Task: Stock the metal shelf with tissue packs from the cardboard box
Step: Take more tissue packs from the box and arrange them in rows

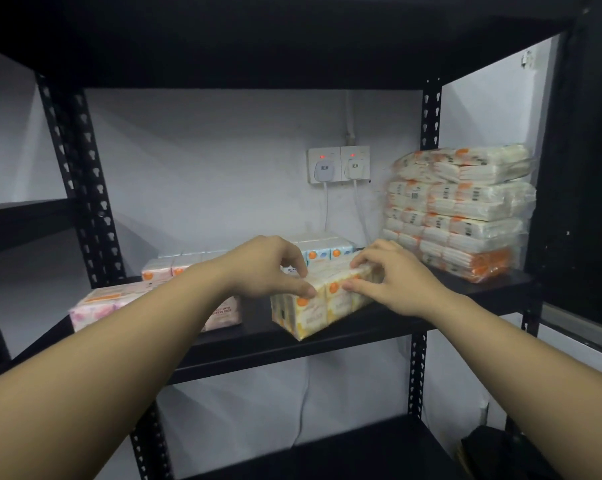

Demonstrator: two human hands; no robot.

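1. Head view, nearest: two bare forearms reach in from the bottom corners toward the middle board of the black metal shelf [327, 337]; both are cut off by the bottom and side edges of the frame.
2. Left hand [265, 268] curls over the left top edge of a yellow tissue pack [322, 303]; its thumb and forefinger press the pack's top corner, the other fingers bent above it; right hand [393, 282] rests on the pack's right top, fingers slightly spread, fingertips touching the wrapper.
3. That yellow pack stands on the middle board near its front edge, turned at an angle; orange round marks show on its face; its print is too blurred to read.
4. Left of it, partly hidden by the left forearm, lies a pink tissue pack [119, 303]; red upside-down lettering on its end cannot be read.
5. Behind the hands sit white-and-blue tissue packs [327, 251] with orange dots; their lower parts are hidden.
6. Far right on the same board, a tall stack of wrapped tissue bundles [462, 213] carries barcodes and orange patches; no words are legible.
7. Farthest back, twin wall sockets [339, 164] show red lights, each with a plug and white cable running down.
8. Cardboard box: not visible in this view.
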